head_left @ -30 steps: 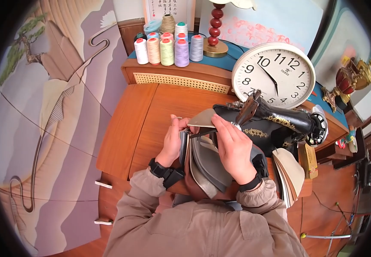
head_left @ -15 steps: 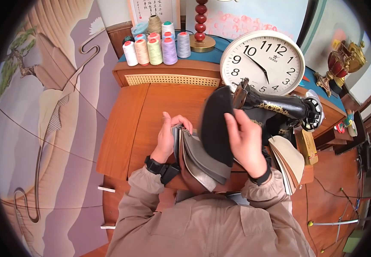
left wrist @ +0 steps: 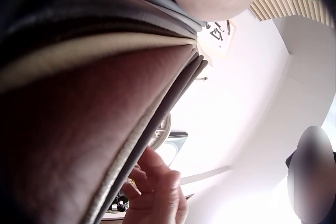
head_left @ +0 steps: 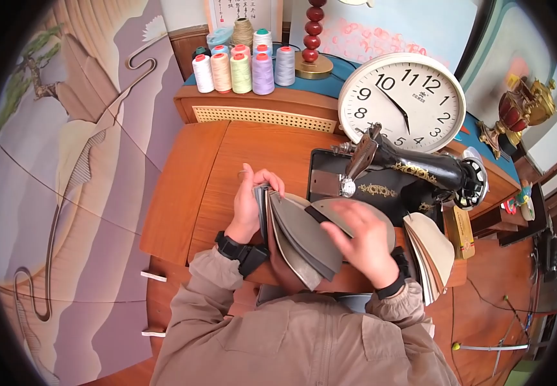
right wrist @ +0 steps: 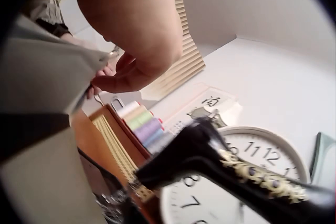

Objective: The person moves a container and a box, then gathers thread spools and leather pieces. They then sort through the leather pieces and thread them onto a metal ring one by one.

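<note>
In the head view my left hand grips a fanned bundle of leather swatches by its narrow top end. Brown, grey, cream and shiny silvery layers show in it, and the brown one fills much of the left wrist view. My right hand, slightly blurred, lies over a grey-green swatch folded to the right of the bundle. Its fingers are loosely extended, with the thumb pointing toward the bundle. A dark strip shows between the two sides.
A black sewing machine stands on the wooden table just beyond my right hand. Behind it leans a round clock. Several thread spools stand on the shelf. More pale swatches hang beside a yellow box at the right.
My right hand lifted a black-backed swatch upright, then brought it down to the right and let go. The grey-green face below it now shows. My left hand keeps its grip on the bundle.
</note>
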A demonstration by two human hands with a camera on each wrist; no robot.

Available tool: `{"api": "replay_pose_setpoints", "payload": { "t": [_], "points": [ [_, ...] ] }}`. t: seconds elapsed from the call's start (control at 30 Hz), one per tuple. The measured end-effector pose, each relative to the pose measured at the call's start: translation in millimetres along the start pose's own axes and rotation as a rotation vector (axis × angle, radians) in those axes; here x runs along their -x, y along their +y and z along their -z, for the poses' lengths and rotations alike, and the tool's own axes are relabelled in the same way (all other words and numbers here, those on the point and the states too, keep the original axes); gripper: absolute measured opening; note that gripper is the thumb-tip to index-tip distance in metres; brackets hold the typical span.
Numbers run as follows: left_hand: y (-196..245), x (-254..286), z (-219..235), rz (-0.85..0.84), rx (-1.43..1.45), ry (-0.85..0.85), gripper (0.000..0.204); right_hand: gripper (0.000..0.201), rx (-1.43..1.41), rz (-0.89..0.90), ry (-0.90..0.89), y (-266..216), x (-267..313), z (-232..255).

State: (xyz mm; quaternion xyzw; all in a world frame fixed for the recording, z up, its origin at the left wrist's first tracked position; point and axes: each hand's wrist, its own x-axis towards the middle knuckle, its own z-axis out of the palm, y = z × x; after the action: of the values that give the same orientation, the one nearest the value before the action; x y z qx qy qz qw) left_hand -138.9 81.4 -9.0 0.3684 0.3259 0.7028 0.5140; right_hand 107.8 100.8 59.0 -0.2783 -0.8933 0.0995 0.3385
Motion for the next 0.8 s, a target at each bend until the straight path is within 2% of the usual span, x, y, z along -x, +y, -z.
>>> {"api": "replay_pose_setpoints", "payload": {
  "t": [0.13,0.23,0.3,0.33,0.43,0.57,0.63,0.7,0.8],
  "points": [
    [-1.8,-0.5,1.2,-0.009,0.036,-0.002,0.069,0.049,-0.064,0.062,-0.114,-23.0,-9.4,-31.4],
    [-2.2,-0.1,2.4,-0.026,0.028,0.012,0.068,0.055,-0.093,0.086,-0.167,-18.7,-7.4,-44.6],
    [-1.4,0.2,0.6,-0.025,0.017,0.03,0.068,0.054,-0.218,-0.076,-0.199,-15.6,-7.3,-41.3],
    [-1.0,0.0,-2.2,-0.032,0.008,0.042,0.067,0.048,-0.129,-0.046,-0.134,-14.1,-8.4,-41.7],
    [-1.0,-1.1,-1.4,-0.047,-0.015,0.046,0.064,0.041,0.016,-0.006,-0.122,-19.6,-16.5,-37.4],
    [-3.6,-2.0,2.5,-0.043,-0.024,0.03,0.063,0.041,0.089,0.062,-0.081,-19.0,-16.6,-34.9],
    [-2.0,-1.3,0.1,-0.05,-0.078,0.018,0.063,0.045,0.194,0.147,0.088,-18.2,-22.5,-30.2],
    [1.5,-0.5,-5.6,0.039,-0.107,0.019,0.065,0.047,0.215,0.182,0.143,-18.9,-31.3,-24.4],
    [0.4,0.3,-2.0,0.056,-0.192,-0.054,0.065,0.049,0.218,0.21,0.215,-18.0,-40.1,-19.4]
  ]
}}
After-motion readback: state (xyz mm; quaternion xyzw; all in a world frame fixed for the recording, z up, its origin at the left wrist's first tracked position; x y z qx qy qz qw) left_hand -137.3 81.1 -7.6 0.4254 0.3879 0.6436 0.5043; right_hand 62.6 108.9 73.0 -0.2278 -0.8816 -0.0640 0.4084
